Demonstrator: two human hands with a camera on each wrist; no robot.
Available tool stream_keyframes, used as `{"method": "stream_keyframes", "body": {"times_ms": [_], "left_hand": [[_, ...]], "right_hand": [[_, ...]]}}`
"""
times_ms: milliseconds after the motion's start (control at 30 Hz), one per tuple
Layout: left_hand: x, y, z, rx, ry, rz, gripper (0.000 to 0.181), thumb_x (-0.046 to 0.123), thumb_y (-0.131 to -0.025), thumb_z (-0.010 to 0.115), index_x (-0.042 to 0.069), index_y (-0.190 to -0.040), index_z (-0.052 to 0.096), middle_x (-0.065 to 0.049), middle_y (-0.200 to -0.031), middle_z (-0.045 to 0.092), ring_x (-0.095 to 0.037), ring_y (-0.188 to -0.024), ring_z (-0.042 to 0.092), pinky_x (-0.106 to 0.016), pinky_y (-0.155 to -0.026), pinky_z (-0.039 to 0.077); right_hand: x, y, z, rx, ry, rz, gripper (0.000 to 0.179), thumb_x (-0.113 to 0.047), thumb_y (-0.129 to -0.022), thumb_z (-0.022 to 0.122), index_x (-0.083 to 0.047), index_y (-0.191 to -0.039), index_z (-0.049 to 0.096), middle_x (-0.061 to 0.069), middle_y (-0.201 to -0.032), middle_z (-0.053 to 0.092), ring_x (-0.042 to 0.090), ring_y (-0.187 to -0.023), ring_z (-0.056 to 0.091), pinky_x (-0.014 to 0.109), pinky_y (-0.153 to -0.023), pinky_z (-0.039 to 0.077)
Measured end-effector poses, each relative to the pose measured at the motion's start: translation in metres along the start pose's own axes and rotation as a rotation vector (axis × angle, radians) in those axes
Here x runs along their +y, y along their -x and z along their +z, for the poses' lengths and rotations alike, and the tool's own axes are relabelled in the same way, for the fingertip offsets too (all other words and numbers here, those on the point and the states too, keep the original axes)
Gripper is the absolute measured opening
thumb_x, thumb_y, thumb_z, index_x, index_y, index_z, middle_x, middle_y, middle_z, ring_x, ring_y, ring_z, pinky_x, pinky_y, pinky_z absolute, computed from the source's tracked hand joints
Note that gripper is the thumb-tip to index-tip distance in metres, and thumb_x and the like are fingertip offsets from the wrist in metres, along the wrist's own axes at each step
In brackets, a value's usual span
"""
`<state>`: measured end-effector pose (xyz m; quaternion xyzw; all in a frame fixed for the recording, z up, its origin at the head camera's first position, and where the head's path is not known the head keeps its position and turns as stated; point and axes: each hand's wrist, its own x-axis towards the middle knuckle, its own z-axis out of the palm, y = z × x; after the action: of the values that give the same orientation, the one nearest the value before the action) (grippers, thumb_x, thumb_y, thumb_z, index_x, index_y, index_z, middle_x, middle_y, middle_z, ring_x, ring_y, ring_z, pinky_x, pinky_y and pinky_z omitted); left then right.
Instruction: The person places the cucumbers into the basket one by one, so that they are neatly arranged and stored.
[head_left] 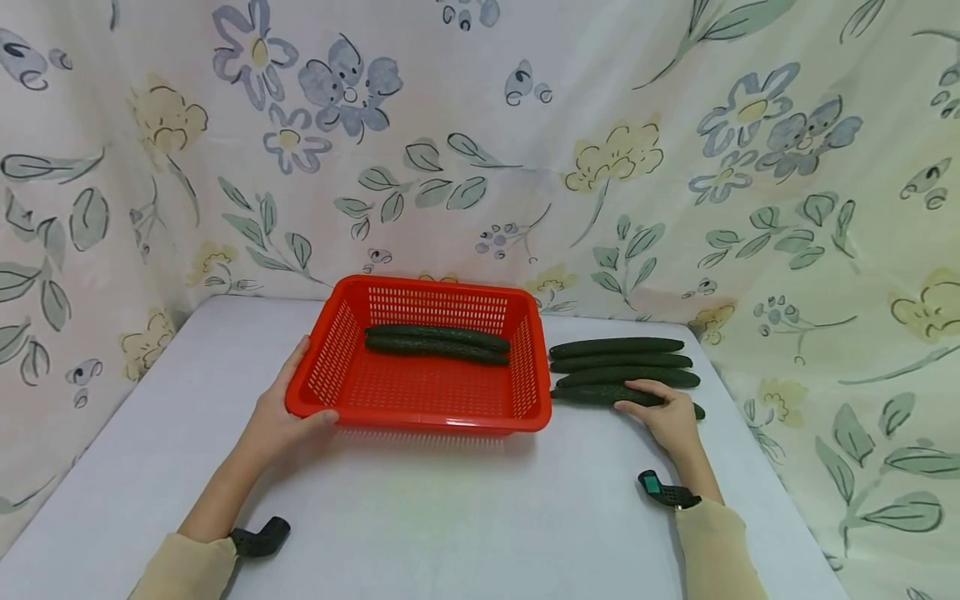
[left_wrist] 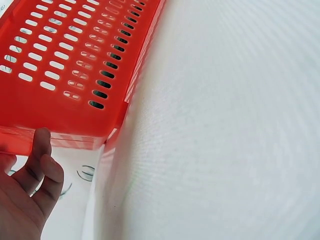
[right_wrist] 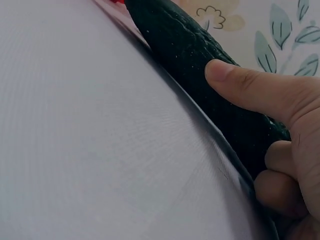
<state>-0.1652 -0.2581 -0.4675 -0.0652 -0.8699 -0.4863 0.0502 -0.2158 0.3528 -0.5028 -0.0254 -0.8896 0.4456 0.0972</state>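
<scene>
Flower-printed fabric cloth (head_left: 420, 242) hangs behind the smooth white table (head_left: 450, 517), where I see the left hand (head_left: 279, 423) grip a red rectangular plastic basket (head_left: 442, 421), apparently steadying it, while the right hand (head_left: 670, 414) holds, thumb against fingers, a long dark-green cucumber (head_left: 592, 395) lying handily beside the basket.

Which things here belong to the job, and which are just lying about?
Likely the job:
red basket, held by left hand
two cucumbers inside
four cucumbers beside it, one gripped by right hand

Apparently just surroundings:
floral cloth
white table
black wrist devices
</scene>
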Motion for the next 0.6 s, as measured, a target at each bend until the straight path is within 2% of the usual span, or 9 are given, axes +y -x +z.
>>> {"method": "stream_keyframes", "body": {"times_ms": [67,167,233,300,333,433,467,533,600], "left_hand": [[-0.001,0.000,0.000,0.000,0.007,0.003,0.117,0.029,-0.088,0.085,0.035,-0.172,0.004,-0.023,-0.167,0.035,-0.046,-0.139,0.048,-0.026,-0.086,0.057],[-0.001,0.000,-0.001,-0.005,0.029,0.004,0.117,0.026,-0.088,0.085,0.035,-0.172,0.004,-0.023,-0.167,0.035,-0.045,-0.139,0.047,-0.018,-0.083,0.053],[-0.001,0.001,-0.001,-0.007,0.037,0.000,0.117,0.026,-0.088,0.084,0.035,-0.172,0.004,-0.023,-0.167,0.035,-0.044,-0.139,0.047,-0.017,-0.082,0.052],[-0.001,0.002,-0.001,-0.007,0.039,-0.006,0.117,0.026,-0.088,0.085,0.035,-0.172,0.003,-0.022,-0.167,0.035,-0.044,-0.139,0.047,-0.017,-0.082,0.052],[-0.001,0.002,-0.002,-0.005,0.033,-0.008,0.117,0.026,-0.088,0.085,0.035,-0.172,0.003,-0.022,-0.167,0.035,-0.044,-0.139,0.047,-0.018,-0.083,0.053],[-0.001,0.002,-0.003,-0.002,0.018,-0.010,0.118,0.027,-0.088,0.086,0.035,-0.172,0.003,-0.022,-0.166,0.035,-0.044,-0.138,0.047,-0.019,-0.083,0.053],[-0.001,0.002,-0.003,-0.002,0.014,-0.009,0.118,0.027,-0.088,0.086,0.035,-0.172,0.003,-0.022,-0.166,0.035,-0.044,-0.138,0.047,-0.019,-0.083,0.053],[-0.001,0.000,-0.003,-0.005,0.008,-0.006,0.118,0.028,-0.088,0.086,0.035,-0.172,0.003,-0.022,-0.166,0.036,-0.044,-0.138,0.048,-0.019,-0.083,0.053],[-0.002,-0.002,-0.001,-0.010,0.011,-0.003,0.118,0.028,-0.088,0.086,0.036,-0.172,0.003,-0.022,-0.166,0.036,-0.044,-0.138,0.048,-0.018,-0.082,0.051]], "right_hand": [[-0.002,0.000,0.000,0.003,-0.008,0.025,0.054,-0.037,-0.081,0.094,-0.009,-0.125,0.079,0.011,-0.135,0.072,0.014,-0.127,0.059,0.020,-0.101,0.047],[-0.007,-0.002,-0.001,0.017,-0.048,0.070,0.058,-0.039,-0.081,0.094,-0.009,-0.128,0.078,0.014,-0.140,0.069,0.026,-0.136,0.055,0.040,-0.112,0.044],[-0.011,-0.003,-0.001,0.023,-0.085,0.083,0.060,-0.039,-0.081,0.094,-0.008,-0.130,0.076,0.016,-0.143,0.066,0.030,-0.141,0.051,0.051,-0.117,0.039],[-0.014,-0.005,0.000,0.026,-0.121,0.090,0.061,-0.038,-0.081,0.094,-0.007,-0.130,0.076,0.017,-0.146,0.064,0.030,-0.143,0.048,0.056,-0.120,0.035],[-0.017,-0.006,0.001,0.028,-0.131,0.095,0.061,-0.039,-0.081,0.094,-0.008,-0.131,0.076,0.016,-0.146,0.063,0.028,-0.142,0.048,0.052,-0.119,0.036],[-0.024,-0.010,0.001,0.040,-0.147,0.111,0.061,-0.041,-0.082,0.093,-0.011,-0.132,0.076,0.011,-0.146,0.063,0.016,-0.131,0.048,0.032,-0.107,0.041],[-0.025,-0.011,0.001,0.047,-0.152,0.123,0.061,-0.043,-0.082,0.093,-0.012,-0.132,0.076,0.007,-0.144,0.064,0.013,-0.120,0.051,0.027,-0.096,0.044],[-0.028,-0.013,-0.002,0.062,-0.184,0.151,0.060,-0.042,-0.082,0.093,-0.013,-0.132,0.076,0.000,-0.137,0.065,0.006,-0.095,0.050,0.020,-0.074,0.042],[-0.030,-0.017,-0.005,0.076,-0.228,0.168,0.059,-0.038,-0.082,0.093,-0.014,-0.133,0.076,-0.006,-0.131,0.063,0.003,-0.077,0.046,0.020,-0.062,0.042]]}}
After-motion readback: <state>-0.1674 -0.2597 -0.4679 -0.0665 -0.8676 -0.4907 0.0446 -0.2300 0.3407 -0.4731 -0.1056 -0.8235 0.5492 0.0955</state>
